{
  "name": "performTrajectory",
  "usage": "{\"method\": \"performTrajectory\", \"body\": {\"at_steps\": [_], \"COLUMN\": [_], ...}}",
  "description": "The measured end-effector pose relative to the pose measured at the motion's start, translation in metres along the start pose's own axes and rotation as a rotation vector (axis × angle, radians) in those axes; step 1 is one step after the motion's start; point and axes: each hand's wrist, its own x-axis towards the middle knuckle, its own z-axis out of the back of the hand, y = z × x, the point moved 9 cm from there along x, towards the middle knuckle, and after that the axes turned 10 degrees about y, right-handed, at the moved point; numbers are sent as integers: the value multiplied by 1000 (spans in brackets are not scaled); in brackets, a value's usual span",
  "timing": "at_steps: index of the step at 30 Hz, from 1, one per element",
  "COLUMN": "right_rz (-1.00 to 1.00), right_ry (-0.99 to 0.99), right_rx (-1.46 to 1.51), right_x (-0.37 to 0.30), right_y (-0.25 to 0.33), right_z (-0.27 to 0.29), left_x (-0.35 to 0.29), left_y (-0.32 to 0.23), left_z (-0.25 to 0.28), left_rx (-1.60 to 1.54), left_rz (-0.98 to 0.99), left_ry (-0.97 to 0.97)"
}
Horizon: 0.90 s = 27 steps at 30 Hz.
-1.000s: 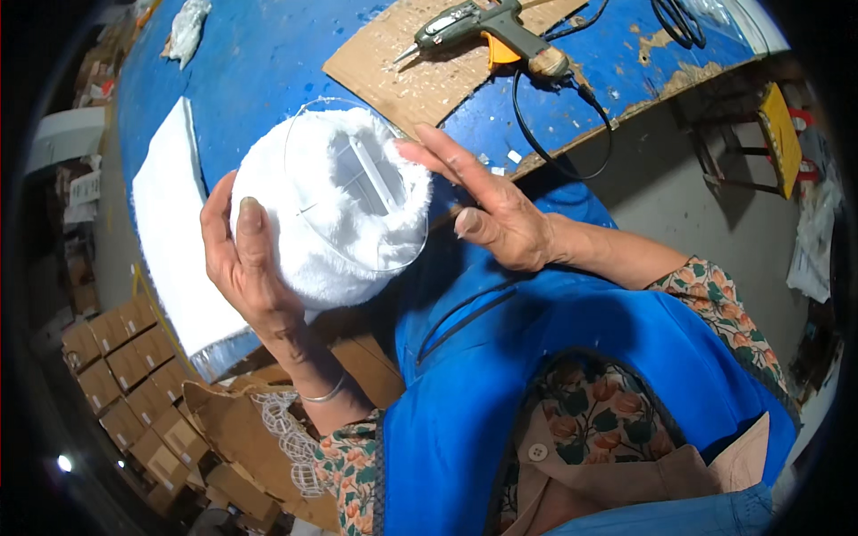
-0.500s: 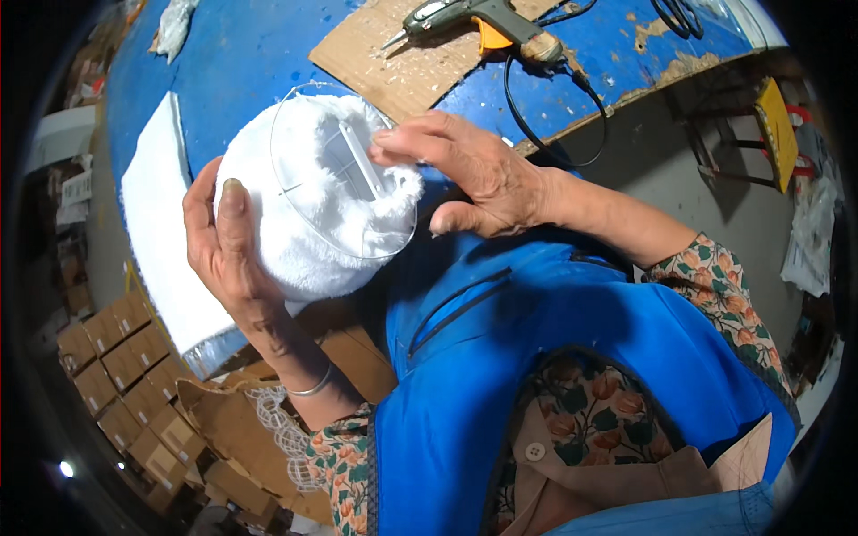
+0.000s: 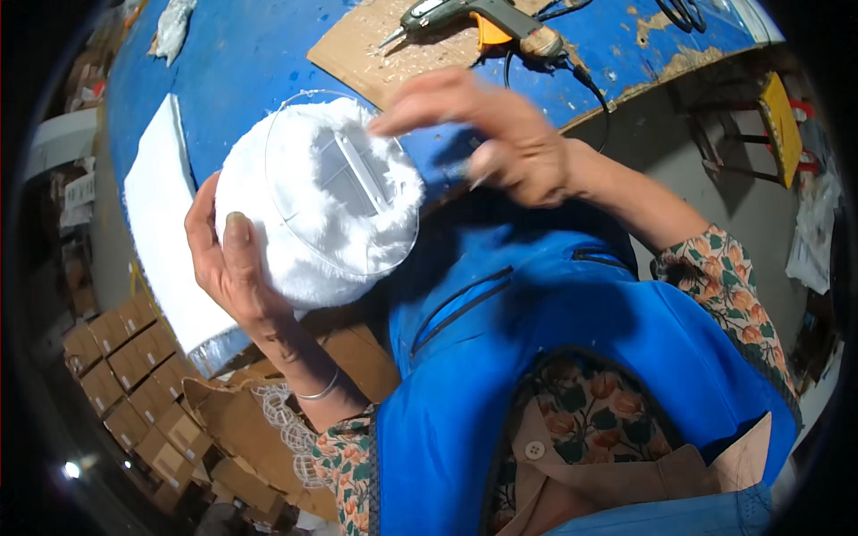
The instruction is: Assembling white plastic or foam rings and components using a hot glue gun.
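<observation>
My left hand (image 3: 234,259) grips the side of a round white plush-covered wire frame (image 3: 268,214), thumb on the plush and fingers wrapped round its left side. A thin wire ring shows at the frame's upward-facing end. Inside the plush edge is an opening with a white bar (image 3: 360,174) across it and a greyish lining crossed by thin wires. My right hand (image 3: 500,134) is raised just right of the opening, blurred by motion. Its thumb and fingers are apart, and the index fingertip is close to the plush edge; whether it touches cannot be told.
A piece of white plush fabric (image 3: 165,223) lies at the left on the blue table (image 3: 241,54). A glue gun (image 3: 483,22) with an orange trigger rests near a cardboard sheet (image 3: 357,54), its cable over the table edge. Brown boxes (image 3: 134,375) are stacked lower left; a yellow-topped stool (image 3: 779,129) stands right.
My right hand has lifted up and away from the plush edge, turning as it goes. The left hand keeps its hold, and the frame has tipped slightly, showing more of the opening.
</observation>
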Motion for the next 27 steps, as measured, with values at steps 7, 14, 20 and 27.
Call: {"method": "performTrajectory", "body": {"at_steps": [7,14,20,27], "right_rz": [-42,74,199,187], "right_ry": [2,97,34,-50], "right_rx": [-38,-161,-239,-220], "right_x": [-14,-10,-7,6], "right_y": [3,6,15,14], "right_z": [-15,-21,-18,-22], "left_x": [-2,-9,-6,-4], "left_y": [-2,1,1,1], "left_z": [2,2,1,0], "left_rx": [24,-22,-17,-13], "left_rz": [-27,-40,-49,3], "left_ry": [13,-18,3,19]}}
